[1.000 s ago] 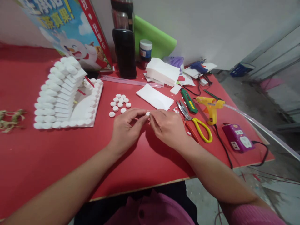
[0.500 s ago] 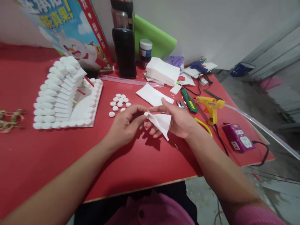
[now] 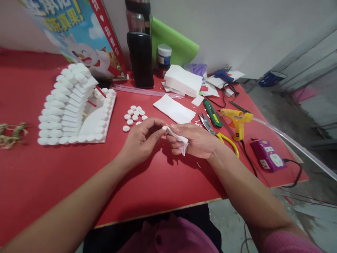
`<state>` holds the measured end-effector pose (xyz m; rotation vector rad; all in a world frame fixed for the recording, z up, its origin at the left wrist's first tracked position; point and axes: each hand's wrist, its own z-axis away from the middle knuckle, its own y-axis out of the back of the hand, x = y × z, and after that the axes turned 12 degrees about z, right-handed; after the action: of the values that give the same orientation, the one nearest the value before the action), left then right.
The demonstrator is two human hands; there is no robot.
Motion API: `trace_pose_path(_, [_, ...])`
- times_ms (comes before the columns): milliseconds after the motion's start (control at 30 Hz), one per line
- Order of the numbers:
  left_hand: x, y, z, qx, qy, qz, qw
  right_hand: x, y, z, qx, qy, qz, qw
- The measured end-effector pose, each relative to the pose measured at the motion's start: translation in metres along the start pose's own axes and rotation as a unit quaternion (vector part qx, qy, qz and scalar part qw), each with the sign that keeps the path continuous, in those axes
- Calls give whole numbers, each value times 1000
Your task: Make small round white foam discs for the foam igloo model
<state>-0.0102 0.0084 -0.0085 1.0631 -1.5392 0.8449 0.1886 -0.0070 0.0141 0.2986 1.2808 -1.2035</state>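
Between both hands is a small piece of white sheet [image 3: 180, 140], folded and rolled at its left end, thin like tissue or felt. My left hand [image 3: 143, 138] pinches that rolled end between thumb and forefinger. My right hand [image 3: 197, 140] has its thumb pressed on the sheet and its fingers curled under it, with a loose corner hanging below. Several small round white pieces [image 3: 135, 113] lie just beyond my left hand. Behind my right hand rests a flat white sheet [image 3: 174, 109]. Scissors [image 3: 206, 123] with yellow handles lie beside my right wrist.
On the left stands a stepped model [image 3: 76, 105] edged with white rounds. A green cutter [image 3: 212, 113], a yellow glue gun [image 3: 237, 121] and a purple power box [image 3: 268, 154] with cords are at right. A stack of white sheets [image 3: 183, 80], a black bottle [image 3: 140, 59] and a box [image 3: 79, 38] stand behind.
My right hand has closed its fingers and thumb around the white sheet, which was spread wider before. The scissors show more now. My left hand keeps its pinch.
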Motion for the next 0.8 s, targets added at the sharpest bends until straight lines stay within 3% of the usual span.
trace_pose_path(100, [-1, -1, 1, 7, 13, 19, 1000, 2, 0, 0, 59, 47, 124, 989])
trace_pose_path(167, [-1, -1, 0, 16, 30, 41, 999, 3, -2, 1, 128, 79, 231, 961])
trace_pose_path(300, [3, -5, 0, 51, 61, 77, 994, 5, -10, 1, 256, 130, 384, 877])
trace_pose_path(433, [5, -11, 1, 71, 62, 93, 991, 10, -16, 1, 320, 213, 508, 771])
trace_pose_path(533, [6, -11, 2, 73, 66, 116, 988, 12, -14, 2, 306, 282, 589, 692])
trace_pose_path(633, [6, -7, 2, 55, 87, 139, 985, 10, -7, 5, 247, 343, 645, 637])
trace_pose_path(700, [7, -4, 1, 40, 103, 147, 983, 9, -3, 6, 215, 371, 656, 621])
trace_pose_path(800, [9, 0, 0, 20, 127, 163, 978, 7, 1, 7, 185, 382, 651, 629])
